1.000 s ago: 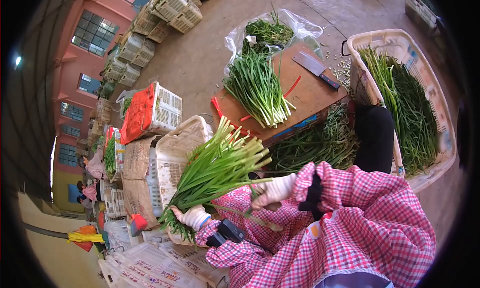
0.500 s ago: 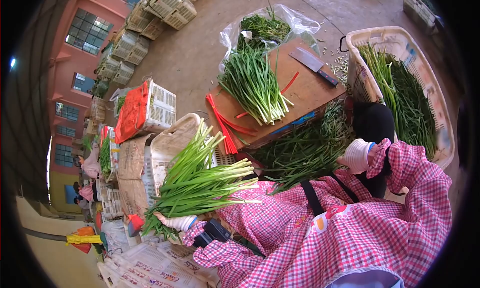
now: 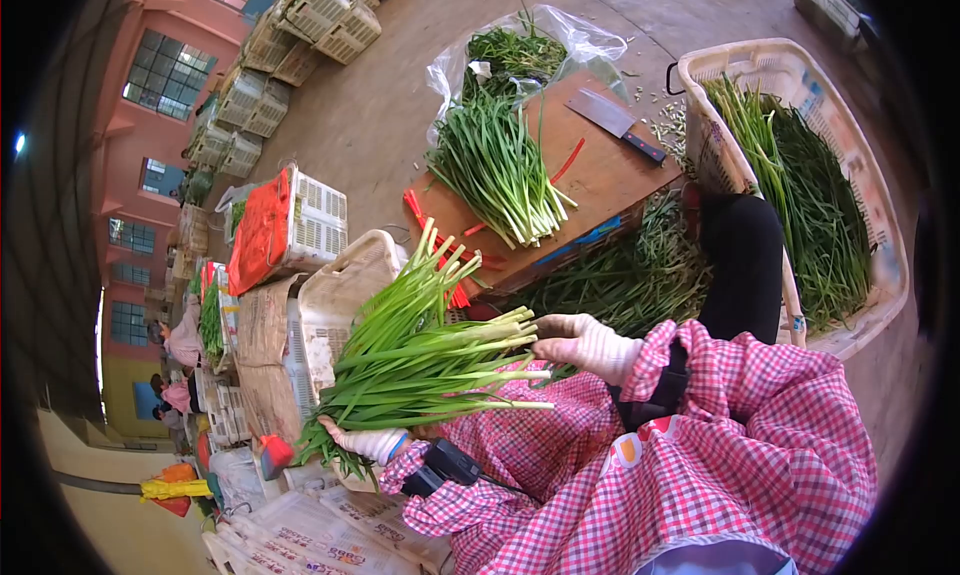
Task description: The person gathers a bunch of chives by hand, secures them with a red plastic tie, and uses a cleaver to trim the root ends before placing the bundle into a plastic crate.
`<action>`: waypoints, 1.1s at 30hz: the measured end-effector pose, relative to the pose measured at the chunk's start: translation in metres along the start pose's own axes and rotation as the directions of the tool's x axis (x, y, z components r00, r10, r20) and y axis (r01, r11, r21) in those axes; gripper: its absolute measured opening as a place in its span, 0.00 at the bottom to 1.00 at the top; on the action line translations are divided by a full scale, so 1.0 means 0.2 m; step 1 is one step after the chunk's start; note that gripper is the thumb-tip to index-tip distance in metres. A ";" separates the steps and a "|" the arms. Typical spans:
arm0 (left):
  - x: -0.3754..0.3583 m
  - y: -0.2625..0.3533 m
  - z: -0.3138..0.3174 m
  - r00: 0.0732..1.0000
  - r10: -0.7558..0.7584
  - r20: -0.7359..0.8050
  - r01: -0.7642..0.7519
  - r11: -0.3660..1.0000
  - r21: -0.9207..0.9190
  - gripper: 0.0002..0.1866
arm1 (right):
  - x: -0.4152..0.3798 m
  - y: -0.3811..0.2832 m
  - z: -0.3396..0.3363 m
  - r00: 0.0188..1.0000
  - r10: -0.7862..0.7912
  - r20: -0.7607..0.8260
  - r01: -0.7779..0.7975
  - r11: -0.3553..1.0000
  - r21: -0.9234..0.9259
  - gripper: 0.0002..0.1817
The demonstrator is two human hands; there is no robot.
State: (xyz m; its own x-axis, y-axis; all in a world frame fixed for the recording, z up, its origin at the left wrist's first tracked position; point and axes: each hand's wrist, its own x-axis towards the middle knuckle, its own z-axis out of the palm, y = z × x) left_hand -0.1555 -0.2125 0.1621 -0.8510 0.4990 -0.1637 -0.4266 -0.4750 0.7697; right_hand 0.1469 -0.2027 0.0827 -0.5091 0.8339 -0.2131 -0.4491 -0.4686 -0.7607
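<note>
A loose bunch of garlic chives [image 3: 430, 360] lies across my lap, its pale cut stems pointing right. My left hand [image 3: 365, 441], in a whitish wrist covering, is closed around the leafy end, with leaves hiding part of the fingers. At the stem end, my right hand [image 3: 580, 343] has its fingertips right by the cut tips, fingers extended and slightly bent. Beyond it, another pile of chives [image 3: 495, 165] rests on a brown board [image 3: 610, 175]. A cleaver [image 3: 615, 125] with a dark handle and several red ties [image 3: 570, 160] are also on the board.
A white crate [image 3: 790, 55] of greens stands at the right. Left of me is another plastic crate [image 3: 350, 275]. Loose greens [image 3: 640, 265] lie below the board, and a clear bag [image 3: 590, 35] of greens lies behind it. Stacked crates [image 3: 245, 105] line the wall.
My right hand has moved left from above my lap to the stem ends of the bunch. My left hand with the bunch has shifted slightly right. The view has also shifted a little.
</note>
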 end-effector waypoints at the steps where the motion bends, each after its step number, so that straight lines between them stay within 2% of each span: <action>1: 0.00 -0.01 0.00 0.998 -0.054 0.022 0.053 0.998 0.015 0.28 | 0.02 0.01 0.02 1.000 -0.013 0.000 0.013 0.997 0.077 0.19; 3: -0.02 -0.03 0.02 0.993 -0.109 0.048 0.108 0.994 0.033 0.28 | 0.08 0.08 0.04 0.996 0.015 0.085 -0.035 0.972 0.231 0.20; 5: -0.06 -0.08 0.07 1.000 -0.003 0.011 0.002 0.998 0.064 0.28 | 0.14 0.10 0.04 0.989 -0.130 0.076 0.112 0.971 0.210 0.20; 6: -0.08 -0.08 0.09 0.999 -0.049 -0.001 0.049 0.998 0.038 0.28 | 0.15 0.10 0.03 0.997 0.016 0.075 -0.041 0.939 0.342 0.20; 7: -0.06 -0.08 0.08 0.999 -0.053 0.004 0.053 0.998 0.039 0.28 | 0.18 0.13 0.01 0.994 -0.080 0.076 0.052 0.947 0.317 0.20; 9: 0.00 -0.06 0.01 0.977 -0.150 0.154 0.130 0.983 0.133 0.28 | 0.17 0.10 -0.01 0.985 -0.171 0.028 0.165 0.977 0.135 0.20; 11: 0.01 -0.05 0.00 0.958 -0.200 0.205 0.165 0.970 0.178 0.28 | 0.16 0.05 -0.06 0.978 -0.192 0.083 0.190 0.981 0.032 0.17; 13: 0.02 -0.07 -0.03 0.920 -0.236 0.313 0.178 0.963 0.202 0.27 | 0.12 -0.02 -0.09 0.986 -0.101 0.133 0.111 0.991 -0.070 0.14; 14: 0.05 -0.08 -0.05 0.921 -0.219 0.323 0.162 0.968 0.193 0.27 | 0.09 -0.07 -0.13 0.970 0.017 0.244 0.022 0.987 -0.156 0.16; 15: 0.06 -0.09 -0.07 0.920 -0.222 0.323 0.164 0.967 0.197 0.27 | 0.09 -0.10 -0.15 0.948 0.118 0.295 -0.007 0.936 -0.352 0.15; 17: 0.00 -0.12 -0.02 0.946 -0.130 0.297 0.096 0.987 0.125 0.28 | 0.04 -0.09 -0.14 0.928 0.020 0.372 0.186 0.840 -0.510 0.15; 18: -0.04 -0.12 0.00 0.939 -0.185 0.291 0.161 0.981 0.103 0.28 | 0.01 -0.11 -0.14 0.918 0.111 0.381 0.113 0.848 -0.518 0.17; 19: 0.00 -0.13 -0.02 0.937 -0.190 0.294 0.166 0.980 0.106 0.28 | -0.01 -0.09 -0.15 0.915 0.061 0.399 0.142 0.877 -0.460 0.19; 21: 0.13 -0.16 -0.09 0.914 -0.144 0.380 0.142 0.989 0.033 0.26 | -0.06 -0.13 -0.15 0.875 0.148 0.462 0.024 0.938 -0.346 0.20; 23: 0.10 -0.17 -0.05 0.935 -0.100 0.340 0.101 0.995 0.017 0.24 | -0.09 -0.16 -0.18 0.837 0.261 0.481 -0.009 0.886 -0.463 0.17; 25: 0.18 -0.20 -0.09 0.734 -0.047 0.678 0.186 0.973 -0.134 0.19 | -0.15 -0.23 -0.20 0.828 0.344 0.442 -0.065 0.843 -0.534 0.15; 26: 0.18 -0.22 -0.09 0.650 -0.038 0.759 0.258 0.950 -0.174 0.20 | -0.17 -0.26 -0.21 0.823 0.369 0.432 -0.080 0.828 -0.555 0.15; 27: 0.20 -0.22 -0.11 0.652 -0.041 0.757 0.260 0.950 -0.172 0.20 | -0.19 -0.27 -0.24 0.816 0.394 0.422 -0.094 0.812 -0.576 0.15; 28: 0.25 -0.23 -0.13 0.639 -0.059 0.767 0.327 0.923 -0.201 0.22 | -0.19 -0.25 -0.31 0.786 0.394 0.477 -0.049 0.808 -0.587 0.15; 29: 0.29 -0.22 -0.15 0.624 -0.076 0.778 0.393 0.891 -0.228 0.23 | -0.22 -0.29 -0.36 0.768 0.418 0.486 -0.002 0.760 -0.650 0.15; 30: 0.31 -0.20 -0.16 0.788 -0.089 0.609 0.294 0.924 -0.245 0.26 | -0.26 -0.26 -0.45 0.806 0.412 0.425 -0.036 0.751 -0.659 0.16; 31: 0.25 -0.17 -0.12 0.788 -0.089 0.609 0.293 0.924 -0.244 0.26 | -0.30 -0.31 -0.49 0.822 0.479 0.307 -0.091 0.644 -0.759 0.15; 32: 0.20 -0.13 -0.08 0.849 -0.111 0.517 0.226 0.960 -0.164 0.27 | -0.34 -0.33 -0.53 0.859 0.480 0.176 -0.122 0.527 -0.841 0.17; 33: 0.16 -0.11 -0.04 0.899 -0.120 0.421 0.165 0.984 -0.072 0.28 | -0.34 -0.36 -0.55 0.865 0.489 0.112 0.025 0.182 -0.983 0.20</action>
State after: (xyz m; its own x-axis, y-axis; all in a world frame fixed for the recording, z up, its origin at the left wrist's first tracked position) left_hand -0.1758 -0.1917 0.1347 -0.5853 0.8106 0.0204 -0.5820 -0.4375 0.6854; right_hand 0.2946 -0.1945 0.0844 -0.7424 0.4594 -0.4876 0.6275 0.2219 -0.7464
